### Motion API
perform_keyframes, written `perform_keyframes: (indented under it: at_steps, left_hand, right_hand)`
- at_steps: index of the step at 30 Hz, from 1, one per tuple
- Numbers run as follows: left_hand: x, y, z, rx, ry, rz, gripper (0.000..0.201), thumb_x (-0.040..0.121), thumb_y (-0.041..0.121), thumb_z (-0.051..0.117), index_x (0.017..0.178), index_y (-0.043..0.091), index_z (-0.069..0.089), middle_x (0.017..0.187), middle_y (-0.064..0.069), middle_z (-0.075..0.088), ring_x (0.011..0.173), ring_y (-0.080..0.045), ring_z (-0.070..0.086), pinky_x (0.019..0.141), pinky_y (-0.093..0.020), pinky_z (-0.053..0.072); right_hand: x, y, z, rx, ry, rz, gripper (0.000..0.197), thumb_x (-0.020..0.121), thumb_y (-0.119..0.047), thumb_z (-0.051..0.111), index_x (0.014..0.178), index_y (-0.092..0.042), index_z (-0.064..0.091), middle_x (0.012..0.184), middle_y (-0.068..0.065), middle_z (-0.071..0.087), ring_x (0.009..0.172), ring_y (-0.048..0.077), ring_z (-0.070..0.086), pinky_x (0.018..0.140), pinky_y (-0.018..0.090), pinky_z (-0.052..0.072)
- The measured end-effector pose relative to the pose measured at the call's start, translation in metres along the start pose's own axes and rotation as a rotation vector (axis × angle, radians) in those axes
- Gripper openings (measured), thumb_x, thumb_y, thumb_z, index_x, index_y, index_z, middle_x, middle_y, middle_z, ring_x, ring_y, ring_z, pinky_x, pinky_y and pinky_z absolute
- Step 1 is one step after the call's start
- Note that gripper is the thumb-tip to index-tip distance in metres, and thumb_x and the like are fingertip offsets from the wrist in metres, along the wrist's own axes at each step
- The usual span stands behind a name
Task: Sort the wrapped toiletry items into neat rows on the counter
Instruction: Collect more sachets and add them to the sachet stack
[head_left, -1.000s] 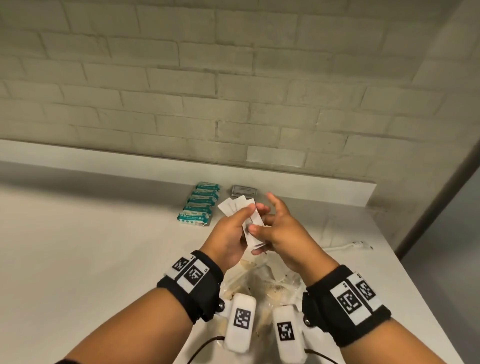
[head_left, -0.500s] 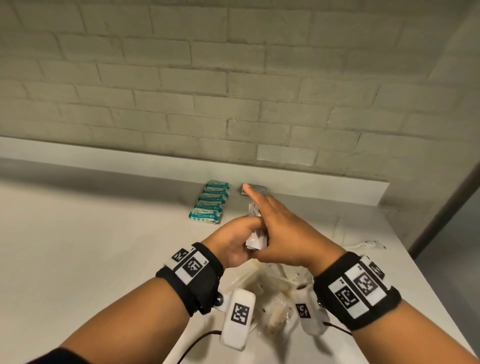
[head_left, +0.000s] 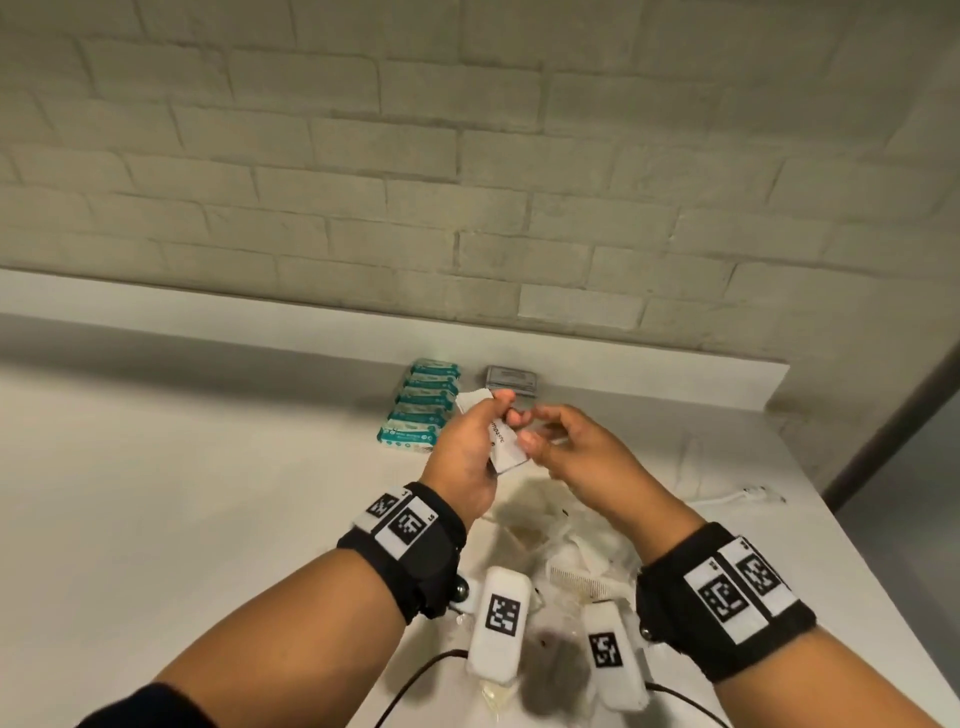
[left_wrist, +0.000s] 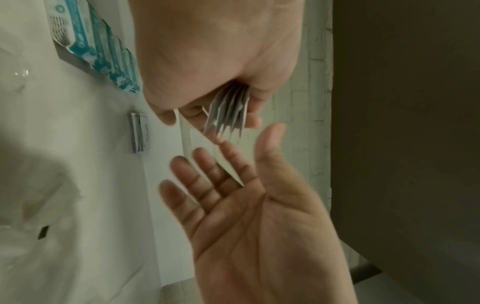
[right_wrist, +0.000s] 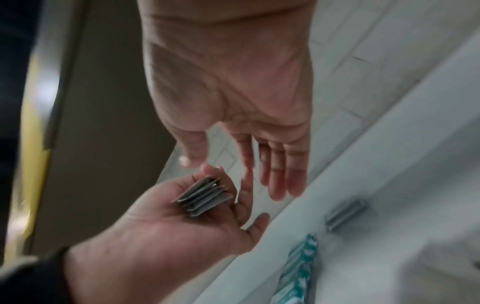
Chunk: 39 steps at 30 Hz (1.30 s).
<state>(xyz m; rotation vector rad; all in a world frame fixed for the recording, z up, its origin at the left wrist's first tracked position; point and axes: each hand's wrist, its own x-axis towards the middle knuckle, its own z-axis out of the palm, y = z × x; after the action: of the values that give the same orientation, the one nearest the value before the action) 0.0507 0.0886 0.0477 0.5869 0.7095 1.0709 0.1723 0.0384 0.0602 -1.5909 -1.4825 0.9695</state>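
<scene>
My left hand (head_left: 470, 449) holds a small stack of flat white packets (head_left: 505, 448) above the counter (head_left: 208, 493). The left wrist view shows the packets (left_wrist: 228, 112) fanned edge-on between thumb and fingers. My right hand (head_left: 569, 449) hovers just right of them with relaxed fingers and an empty palm (left_wrist: 246, 205). A row of several teal-and-white wrapped items (head_left: 423, 410) lies near the back ledge. A grey packet stack (head_left: 511, 382) sits to its right.
A crumpled clear plastic bag (head_left: 561, 540) with a comb (head_left: 576, 579) lies under my wrists. A white cable (head_left: 737, 498) runs near the counter's right edge. A raised white ledge (head_left: 675, 374) and a brick wall close off the back.
My right hand has come off the packet stack and drawn back to the right, now open. The left hand still holds the packets.
</scene>
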Motion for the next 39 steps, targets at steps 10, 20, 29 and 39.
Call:
perform_keyframes:
  at_steps: [10, 20, 29, 39]
  left_hand:
    - [0.069, -0.018, -0.025, 0.229, -0.061, -0.024, 0.030, 0.083, 0.023, 0.067, 0.109, 0.010, 0.061, 0.106, -0.007, 0.065, 0.097, -0.021, 0.061, 0.087, -0.034, 0.048]
    - [0.164, 0.020, -0.022, 2.099, -0.555, 0.243, 0.057, 0.083, 0.034, 0.069, 0.133, 0.012, 0.053, 0.133, -0.011, 0.054, 0.121, -0.028, 0.052, 0.096, -0.029, 0.042]
    - [0.225, 0.010, -0.027, 2.272, -0.560, 0.150, 0.021, 0.085, 0.013, 0.062, 0.103, 0.005, 0.070, 0.101, -0.015, 0.069, 0.096, -0.032, 0.066, 0.074, -0.029, 0.046]
    - [0.237, 0.007, -0.031, 2.166, -0.518, 0.088, 0.048, 0.067, 0.030, 0.081, 0.108, 0.010, 0.066, 0.098, -0.008, 0.069, 0.087, -0.026, 0.068, 0.072, -0.027, 0.052]
  right_hand:
    - [0.071, 0.030, 0.000, 0.391, -0.037, 0.307, 0.008, 0.086, -0.005, 0.067, 0.093, -0.003, 0.065, 0.078, 0.012, 0.063, 0.059, 0.020, 0.057, 0.051, 0.024, 0.052]
    - [0.191, 0.075, -0.016, -0.509, -0.262, 0.288, 0.035, 0.089, -0.037, 0.064, 0.095, -0.003, 0.073, 0.077, 0.014, 0.073, 0.060, 0.016, 0.068, 0.063, 0.019, 0.054]
    - [0.241, 0.096, -0.010, -0.608, -0.252, 0.237, 0.039, 0.088, -0.040, 0.062, 0.102, -0.005, 0.072, 0.090, 0.010, 0.070, 0.083, 0.023, 0.067, 0.078, 0.028, 0.051]
    - [0.234, 0.099, -0.003, -0.834, -0.321, -0.034, 0.034, 0.074, -0.020, 0.073, 0.107, -0.012, 0.070, 0.102, 0.007, 0.071, 0.097, 0.022, 0.065, 0.088, 0.036, 0.052]
